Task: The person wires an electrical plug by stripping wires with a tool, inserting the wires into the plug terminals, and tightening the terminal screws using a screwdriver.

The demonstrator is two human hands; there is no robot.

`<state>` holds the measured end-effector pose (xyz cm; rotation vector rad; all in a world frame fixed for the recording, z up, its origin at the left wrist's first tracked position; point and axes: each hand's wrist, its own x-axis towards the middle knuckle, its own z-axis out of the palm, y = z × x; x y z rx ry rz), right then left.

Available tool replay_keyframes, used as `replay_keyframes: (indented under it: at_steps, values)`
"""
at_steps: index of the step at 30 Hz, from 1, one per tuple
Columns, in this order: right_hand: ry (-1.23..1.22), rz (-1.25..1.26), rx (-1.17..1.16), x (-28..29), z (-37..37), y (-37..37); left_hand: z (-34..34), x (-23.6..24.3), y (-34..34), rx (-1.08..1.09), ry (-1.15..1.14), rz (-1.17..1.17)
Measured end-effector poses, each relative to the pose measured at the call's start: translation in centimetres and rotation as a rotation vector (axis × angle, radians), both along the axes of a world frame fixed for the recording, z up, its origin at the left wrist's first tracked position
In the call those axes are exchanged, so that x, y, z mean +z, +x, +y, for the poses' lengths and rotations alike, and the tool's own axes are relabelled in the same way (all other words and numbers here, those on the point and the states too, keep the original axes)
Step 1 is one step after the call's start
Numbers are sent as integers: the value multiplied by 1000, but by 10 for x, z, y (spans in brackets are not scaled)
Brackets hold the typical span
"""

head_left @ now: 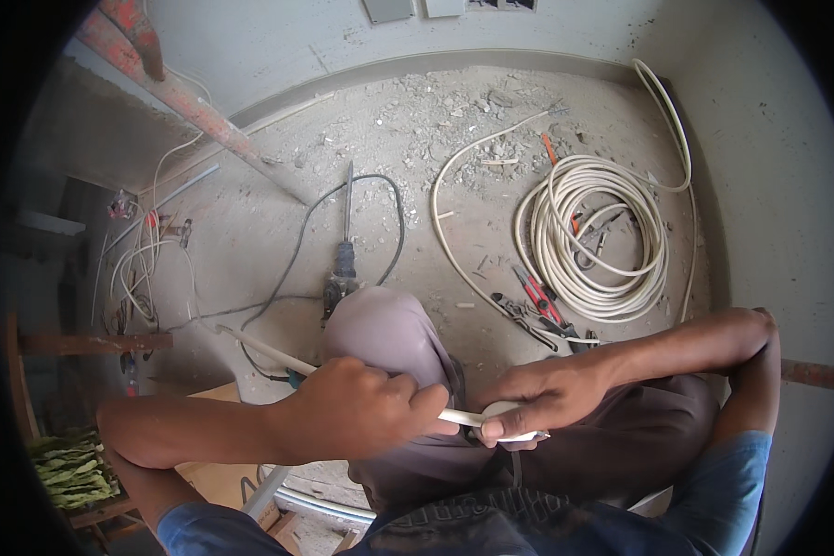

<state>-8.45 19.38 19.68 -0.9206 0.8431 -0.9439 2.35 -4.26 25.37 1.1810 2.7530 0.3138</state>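
Over the person's bent knee (389,324), the left hand (357,408) is fisted around a thin white conduit pipe (269,352) that slants up toward the floor's left side. The right hand (537,398) pinches the pipe's near end, fingers closed on it. On the dusty floor (250,232) beyond lie a coiled white cable (612,241), red-handled pliers (537,296) and a drill (343,269)

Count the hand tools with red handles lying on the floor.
2: red-handled pliers left of the cable coil, and a second red-handled tool inside it. Others may be hidden under loops.
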Motion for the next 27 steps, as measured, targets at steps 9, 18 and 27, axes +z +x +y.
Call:
replay_keyframes:
  at_steps: [9,18,27]
  values:
    - [-529,1195,-516,30,5,-35,-10,31,-21,391,260,-624]
    - [-802,1366,-647,-2,-7,-15,-8,15,0,337,205,-348]
    - [143,-404,-92,-27,1,-1,9,9,10,85,-179,49]
